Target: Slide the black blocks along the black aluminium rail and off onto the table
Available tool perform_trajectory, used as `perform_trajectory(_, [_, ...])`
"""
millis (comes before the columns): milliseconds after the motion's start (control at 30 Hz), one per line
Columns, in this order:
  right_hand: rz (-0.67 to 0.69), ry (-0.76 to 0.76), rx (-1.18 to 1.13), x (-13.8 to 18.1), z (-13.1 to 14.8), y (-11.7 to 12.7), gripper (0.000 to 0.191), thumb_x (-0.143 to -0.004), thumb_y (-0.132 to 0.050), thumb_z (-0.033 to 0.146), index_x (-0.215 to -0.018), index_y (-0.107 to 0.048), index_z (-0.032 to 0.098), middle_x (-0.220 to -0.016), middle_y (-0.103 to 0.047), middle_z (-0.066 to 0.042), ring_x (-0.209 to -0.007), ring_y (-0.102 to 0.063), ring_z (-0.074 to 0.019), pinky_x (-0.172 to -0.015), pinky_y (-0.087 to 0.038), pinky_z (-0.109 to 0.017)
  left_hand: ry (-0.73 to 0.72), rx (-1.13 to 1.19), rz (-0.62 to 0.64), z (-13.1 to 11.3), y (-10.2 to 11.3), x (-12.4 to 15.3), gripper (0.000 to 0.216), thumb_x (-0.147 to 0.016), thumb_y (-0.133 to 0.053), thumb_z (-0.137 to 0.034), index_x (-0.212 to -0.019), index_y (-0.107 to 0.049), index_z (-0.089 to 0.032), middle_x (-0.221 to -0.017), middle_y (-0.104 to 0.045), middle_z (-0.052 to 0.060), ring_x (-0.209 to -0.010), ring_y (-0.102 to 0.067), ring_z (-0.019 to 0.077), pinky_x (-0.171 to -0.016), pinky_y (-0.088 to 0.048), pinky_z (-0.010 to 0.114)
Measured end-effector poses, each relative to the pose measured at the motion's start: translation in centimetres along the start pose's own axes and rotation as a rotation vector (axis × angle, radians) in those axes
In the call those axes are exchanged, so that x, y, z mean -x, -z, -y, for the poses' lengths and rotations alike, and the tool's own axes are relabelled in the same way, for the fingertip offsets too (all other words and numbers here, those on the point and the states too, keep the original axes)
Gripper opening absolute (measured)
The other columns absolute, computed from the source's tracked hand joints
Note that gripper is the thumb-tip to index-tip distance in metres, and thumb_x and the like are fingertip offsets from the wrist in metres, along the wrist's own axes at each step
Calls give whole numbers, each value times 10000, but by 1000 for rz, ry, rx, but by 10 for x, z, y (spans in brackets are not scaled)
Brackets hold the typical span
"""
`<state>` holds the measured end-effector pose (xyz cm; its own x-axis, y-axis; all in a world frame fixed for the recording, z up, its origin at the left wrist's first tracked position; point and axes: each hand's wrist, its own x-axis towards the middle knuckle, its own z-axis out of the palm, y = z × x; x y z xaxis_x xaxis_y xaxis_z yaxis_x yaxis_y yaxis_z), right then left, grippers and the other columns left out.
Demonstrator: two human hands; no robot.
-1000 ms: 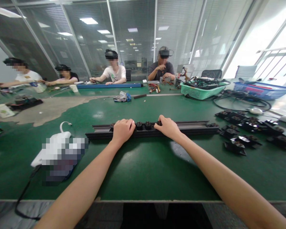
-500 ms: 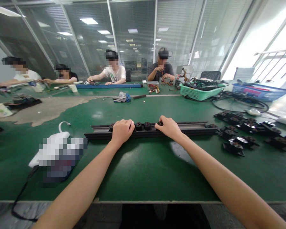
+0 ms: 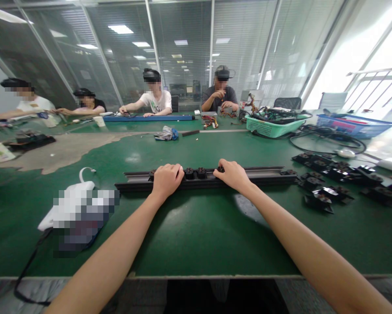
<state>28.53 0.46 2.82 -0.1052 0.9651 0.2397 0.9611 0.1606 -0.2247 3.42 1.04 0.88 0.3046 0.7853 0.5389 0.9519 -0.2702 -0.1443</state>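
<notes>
Black rail (image 3: 135, 187) is overlaid by left hand (image 3: 167, 181), apparently for steadiness; fingers' grip hidden | black block (image 3: 221, 168) is pinched by right hand (image 3: 234, 175)

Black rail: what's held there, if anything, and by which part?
Right hand seems to pinch a black part there by its sides. Left hand: cannot be told.

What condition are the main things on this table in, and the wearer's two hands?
Black channel rail: lying flat, channel upward.
Round black parts: two seated side by side between the hands.
Left hand: curled over the rail, grip hidden.
Right hand: curled about a small black part.
Angular black parts: loose, clustered.
Green basket: heaped with cables.
Cloth: crumpled.
</notes>
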Motion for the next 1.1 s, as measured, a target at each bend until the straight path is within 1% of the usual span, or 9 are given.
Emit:
perform_trajectory(300, [-9, -20, 49, 1, -1, 1, 242, -917, -522, 406, -1007, -625, 206, -929, -719, -87, -863, -665, -227, -688, -399, -273, -9, -5, -15, 0, -1, 0, 400, -1027, -319, -332, -870, -660, -193, -853, -718, 88, -821, -646, 239, -719, -384, 359])
perform_trajectory(667, [-13, -67, 106, 4, -1, 3, 290, -930, -492, 432, -1015, -635, 195, -939, -723, -106, -873, -684, -251, -699, -424, -294, -7, 15, -17, 1, -2, 0, 388, -1025, -333, -327, -866, -659, -191, -857, -719, 91, -824, -644, 238, -721, -378, 357])
perform_trajectory(800, [-19, -77, 116, 4, -1, 4, 297, -926, -485, 437, -1010, -639, 198, -930, -720, -109, -885, -691, -275, -701, -434, -312, -9, 16, -26, 1, -2, 0, 391, -1025, -331, -331, -859, -657, -194, -842, -715, 87, -818, -642, 237, -722, -379, 355])
perform_trajectory(967, [19, -100, 122, 5, 0, 7, 302, -932, -472, 424, -1049, -625, 191, -967, -717, -133, -917, -694, -295, -725, -453, -330, -4, 28, -17, 1, -2, 0, 380, -1020, -342, -324, -867, -664, -191, -853, -717, 96, -824, -641, 238, -728, -381, 352])
perform_trajectory(1100, [81, -76, 102, 4, -2, 10, 304, -951, -454, 414, -1113, -578, 188, -1013, -721, -140, -941, -694, -301, -741, -465, -337, -6, 18, -20, 1, -1, 0, 383, -1021, -341, -324, -868, -666, -191, -847, -716, 95, -821, -643, 239, -720, -379, 354])
